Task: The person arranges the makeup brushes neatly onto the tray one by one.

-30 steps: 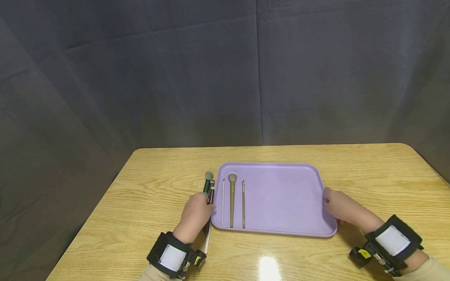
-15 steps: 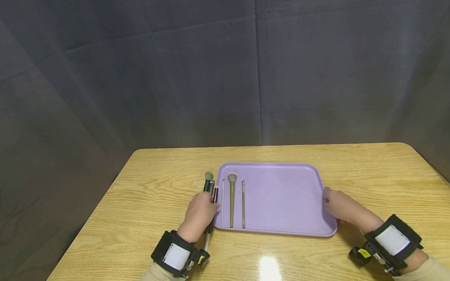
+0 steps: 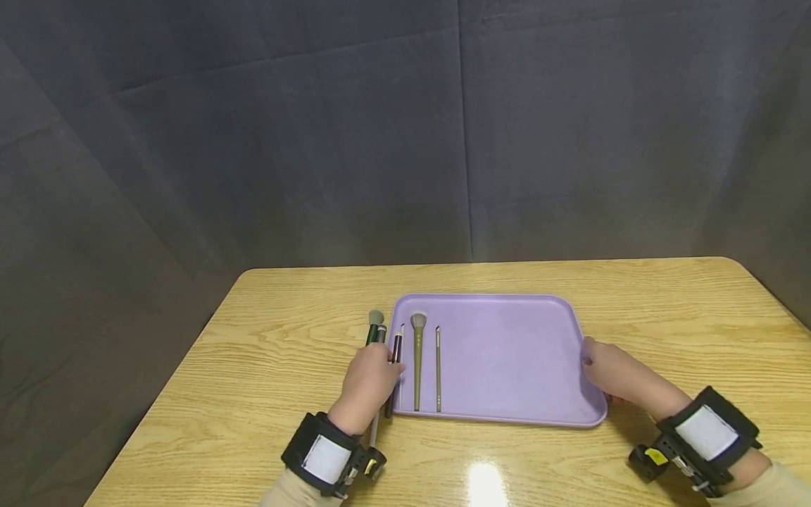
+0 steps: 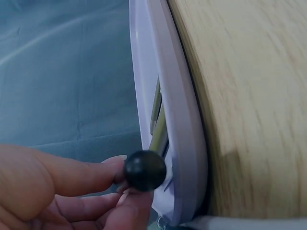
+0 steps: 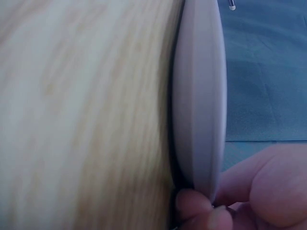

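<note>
In the head view: noted a dark brush (image 3: pixel 396 346) pinched in the left hand (image 3: pixel 369 377), held lengthwise over the left edge of a lilac tray (image 3: pixel 507 366); cannot tell whether touching it. Counted 3 brushes inside the tray, roughly parallel: a slim white brush (image 3: pixel 400 394), partly covered by the dark brush, an olive brush (image 3: pixel 418 359) with spread grey bristles, and a slim olive brush (image 3: pixel 438 370). Logged outside the left rim, partly hidden by the left hand, a green brush (image 3: pixel 376 319). Found the right hand (image 3: pixel 613 367) gripping the tray's right rim, on the wooden counter (image 3: pixel 551 461). In the left wrist view: observed the dark brush's rounded black end between thumb and fingers, beside the tray wall. In the right wrist view: observed the tray rim pinched between thumb and fingers.
</note>
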A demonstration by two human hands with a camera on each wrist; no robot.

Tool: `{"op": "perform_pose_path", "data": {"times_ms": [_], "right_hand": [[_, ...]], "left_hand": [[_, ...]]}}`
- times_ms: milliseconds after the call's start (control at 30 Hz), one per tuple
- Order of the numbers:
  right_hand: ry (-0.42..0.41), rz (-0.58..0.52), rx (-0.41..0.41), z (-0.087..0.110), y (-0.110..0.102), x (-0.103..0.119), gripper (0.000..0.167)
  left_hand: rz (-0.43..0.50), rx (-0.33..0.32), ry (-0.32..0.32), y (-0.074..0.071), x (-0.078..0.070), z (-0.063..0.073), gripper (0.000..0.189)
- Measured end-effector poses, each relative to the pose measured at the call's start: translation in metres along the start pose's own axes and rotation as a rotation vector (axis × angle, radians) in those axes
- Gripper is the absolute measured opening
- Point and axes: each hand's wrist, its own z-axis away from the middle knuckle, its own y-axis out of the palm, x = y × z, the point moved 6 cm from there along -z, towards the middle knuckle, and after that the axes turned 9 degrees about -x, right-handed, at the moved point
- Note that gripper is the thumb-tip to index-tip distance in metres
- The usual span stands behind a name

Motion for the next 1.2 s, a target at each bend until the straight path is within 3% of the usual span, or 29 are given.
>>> {"op": "perform_pose_path", "data": {"times_ms": [367,633,1200], "right_hand": [[0.042,0.002,0.028,0.0,0.001,-0.002,0.05],[0.035,-0.003,0.022,0.0,0.001,-0.001,0.048],[0.033,0.002,0.022,-0.001,0.001,-0.002,0.046]], "left_hand": [[0.032,-0.002,0.025,0.007,-0.007,-0.002,0.022],[0.065,0.019,-0.014,0.01,-0.01,-0.003,0.017],[0.063,0.011,0.026,0.015,-0.019,-0.001,0.021]]}}
